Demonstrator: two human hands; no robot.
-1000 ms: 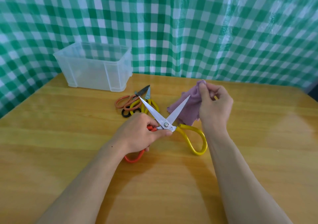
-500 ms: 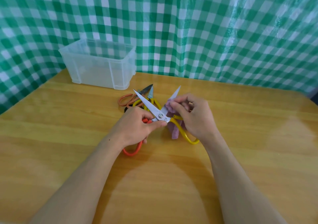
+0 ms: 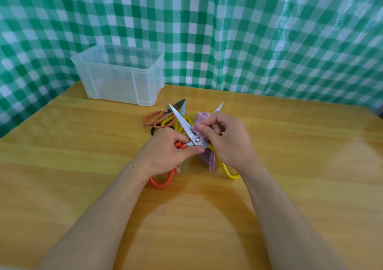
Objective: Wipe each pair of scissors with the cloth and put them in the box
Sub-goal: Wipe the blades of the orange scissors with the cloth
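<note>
A clear plastic box [image 3: 118, 77] stands at the far edge of the table [image 3: 310, 166], its contents indistinct. Spare scissors [image 3: 163, 118] lie heaped between it and the hands. The left hand [image 3: 165, 153] grips the open scissors [image 3: 182, 122] near the pivot above the table's middle, blades pointing away in a V. The right hand [image 3: 226, 141] pinches a purple cloth [image 3: 209, 159] against 1 blade.

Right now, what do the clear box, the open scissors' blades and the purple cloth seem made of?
The clear rectangular box looks like translucent, slightly frosted plastic: the checked curtain shows through its walls. The open scissors' blades look like bare silvery metal, probably steel: they gleam. The purple cloth seems soft matt fabric, perhaps microfibre: it folds limply, without shine.
</note>
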